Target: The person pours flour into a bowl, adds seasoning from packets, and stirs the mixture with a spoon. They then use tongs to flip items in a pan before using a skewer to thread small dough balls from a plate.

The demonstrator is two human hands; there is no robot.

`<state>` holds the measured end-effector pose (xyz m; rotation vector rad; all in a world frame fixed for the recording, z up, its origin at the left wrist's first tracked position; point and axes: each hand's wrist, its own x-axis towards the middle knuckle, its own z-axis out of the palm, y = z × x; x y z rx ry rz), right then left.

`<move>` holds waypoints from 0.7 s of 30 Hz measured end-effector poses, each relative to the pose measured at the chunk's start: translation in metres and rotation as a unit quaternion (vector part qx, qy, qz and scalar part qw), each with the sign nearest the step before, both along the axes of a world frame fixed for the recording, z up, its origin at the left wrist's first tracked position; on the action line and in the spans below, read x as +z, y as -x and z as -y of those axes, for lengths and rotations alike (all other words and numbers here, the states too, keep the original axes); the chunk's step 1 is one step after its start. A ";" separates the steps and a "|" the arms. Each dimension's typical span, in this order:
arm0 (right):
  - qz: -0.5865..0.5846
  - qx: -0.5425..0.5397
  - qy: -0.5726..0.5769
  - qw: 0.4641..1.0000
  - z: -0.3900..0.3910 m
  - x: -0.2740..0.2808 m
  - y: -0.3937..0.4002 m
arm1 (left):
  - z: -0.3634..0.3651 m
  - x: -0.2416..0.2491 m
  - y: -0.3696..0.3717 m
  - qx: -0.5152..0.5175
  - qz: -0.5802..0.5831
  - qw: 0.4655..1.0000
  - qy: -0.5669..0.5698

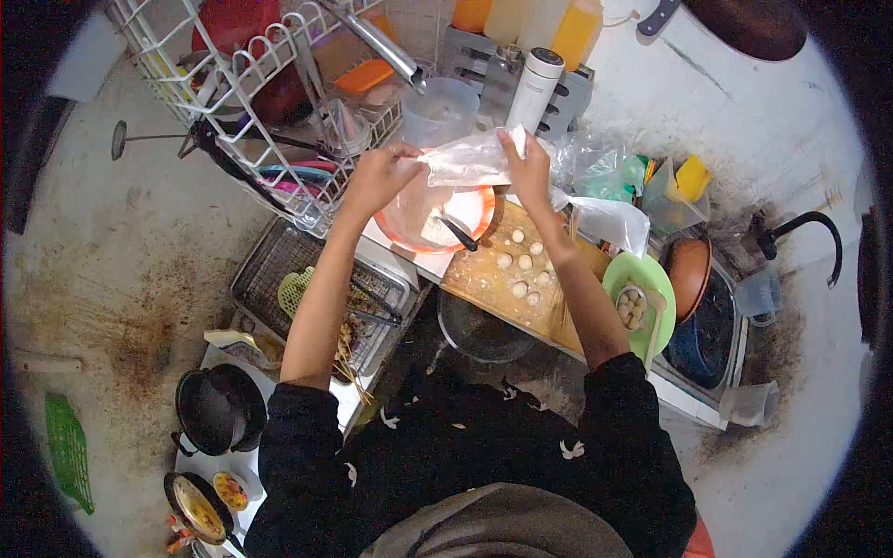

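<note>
My left hand [379, 177] and my right hand [528, 169] stretch a clear plastic bag [468, 162] between them, fingers closed on its two ends. Some white powder seems to cling inside the bag. Just below it stands an orange-rimmed bowl [490, 219] holding white powder that looks like flour. A black-handled spoon [456, 232] rests in the bowl, its handle over the rim. On the floured wooden board [476, 277] to the right lie several small round pale dough balls [518, 262], below my right forearm's inner side.
A green bowl [664, 302] with a small dish of balls and a wooden spoon [654, 325] sits right, beside the sink [735, 358]. A white flask [537, 91] and bottles stand behind. At left are a dish rack [246, 112], a wire-mesh tray [256, 270] and a black pot [220, 409].
</note>
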<state>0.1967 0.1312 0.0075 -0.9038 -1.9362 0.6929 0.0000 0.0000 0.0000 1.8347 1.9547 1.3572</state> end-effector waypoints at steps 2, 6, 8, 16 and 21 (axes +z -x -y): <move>-0.058 0.002 0.032 0.998 -0.010 -0.022 -0.003 | 0.000 0.011 -0.004 -0.019 0.047 0.998 0.044; -0.086 0.035 0.029 0.995 -0.029 -0.057 -0.019 | -0.022 0.012 -0.012 -0.061 0.113 0.990 0.053; -0.128 0.122 0.104 0.979 -0.034 -0.065 -0.028 | -0.027 0.020 -0.020 -0.098 0.100 0.990 0.009; 0.015 0.148 0.019 0.989 -0.025 -0.020 -0.064 | -0.050 0.063 -0.053 -0.143 -0.094 0.985 0.012; 0.109 0.169 -0.126 0.971 -0.012 0.023 -0.063 | -0.059 0.086 -0.080 -0.174 -0.198 0.962 0.066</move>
